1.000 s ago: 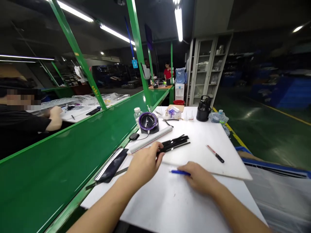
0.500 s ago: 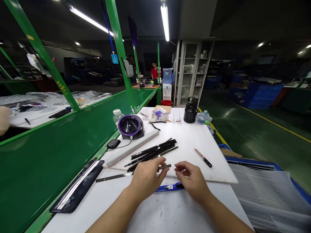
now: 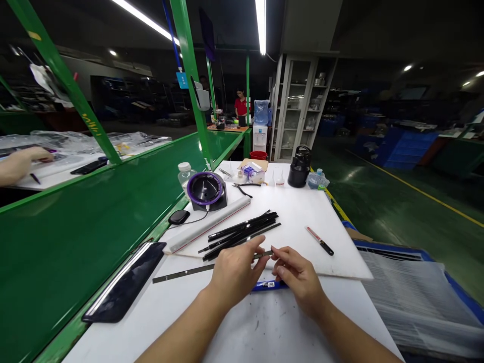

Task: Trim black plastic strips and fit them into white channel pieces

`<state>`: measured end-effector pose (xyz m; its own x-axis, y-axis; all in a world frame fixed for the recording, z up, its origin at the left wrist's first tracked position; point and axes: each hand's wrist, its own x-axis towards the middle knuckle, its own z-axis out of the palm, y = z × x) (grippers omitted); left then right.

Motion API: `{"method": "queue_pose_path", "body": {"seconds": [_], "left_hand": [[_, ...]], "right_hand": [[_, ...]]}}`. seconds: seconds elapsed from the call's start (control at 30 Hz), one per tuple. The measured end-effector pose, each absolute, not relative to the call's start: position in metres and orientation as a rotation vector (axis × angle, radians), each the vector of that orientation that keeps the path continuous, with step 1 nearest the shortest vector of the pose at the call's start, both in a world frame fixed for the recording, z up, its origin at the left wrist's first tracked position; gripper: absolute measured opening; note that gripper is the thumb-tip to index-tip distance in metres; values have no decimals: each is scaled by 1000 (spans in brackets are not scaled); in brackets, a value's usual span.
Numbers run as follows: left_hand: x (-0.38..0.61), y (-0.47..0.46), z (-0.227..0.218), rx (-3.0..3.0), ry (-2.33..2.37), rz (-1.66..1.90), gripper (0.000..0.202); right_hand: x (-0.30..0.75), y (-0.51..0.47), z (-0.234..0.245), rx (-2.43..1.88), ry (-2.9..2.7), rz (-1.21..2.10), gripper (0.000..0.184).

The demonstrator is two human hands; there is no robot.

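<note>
My left hand and my right hand meet over a long thin dark metal strip that runs left across the white table. Both hands pinch the strip's right end, near the front edge of a white board. Under my hands lies a blue pen-like tool. A bundle of black strips rests on the board just beyond my left hand.
A red-and-black knife lies on the board. A purple-rimmed round device, white tube, black jug and a black tray are nearby. A green conveyor runs left; another person's hand works beyond it. Stacked sheets sit right.
My right hand moved left and closed on the strip's end beside my left hand. The view shifted slightly. The other person's hand reached further over the far table.
</note>
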<state>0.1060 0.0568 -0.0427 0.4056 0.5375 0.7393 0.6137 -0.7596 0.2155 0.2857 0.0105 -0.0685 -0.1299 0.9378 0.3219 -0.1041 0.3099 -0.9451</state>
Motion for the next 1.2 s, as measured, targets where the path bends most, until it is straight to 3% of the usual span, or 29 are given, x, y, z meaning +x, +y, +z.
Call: {"method": "queue_pose_path", "body": {"seconds": [0.5, 0.73, 0.8, 0.87, 1.03, 1.13, 1.2], "left_hand": [[111, 53, -45, -2649, -999, -1251, 50], [87, 67, -22, -2593, -747, -1240, 39], [65, 78, -13, -2309, -893, -1451, 23], [46, 90, -9, -1969, -1159, -1637, 19], [32, 107, -14, -1914, -1363, -1579, 38], [37, 110, -19, -2028, -1448, -1489, 10], [41, 109, -21, -2034, -1421, -1478, 19]], "right_hand": [[278, 14, -75, -940, -1128, 1165, 31], [322, 39, -78, -909, -877, 1056, 27], [350, 47, -74, -866, -776, 961, 24], [375, 52, -70, -827, -696, 887, 20], [400, 55, -68, -779, -584, 841, 17], [397, 55, -69, -764, -566, 873, 15], [394, 55, -69, -755, -564, 897, 14]]}}
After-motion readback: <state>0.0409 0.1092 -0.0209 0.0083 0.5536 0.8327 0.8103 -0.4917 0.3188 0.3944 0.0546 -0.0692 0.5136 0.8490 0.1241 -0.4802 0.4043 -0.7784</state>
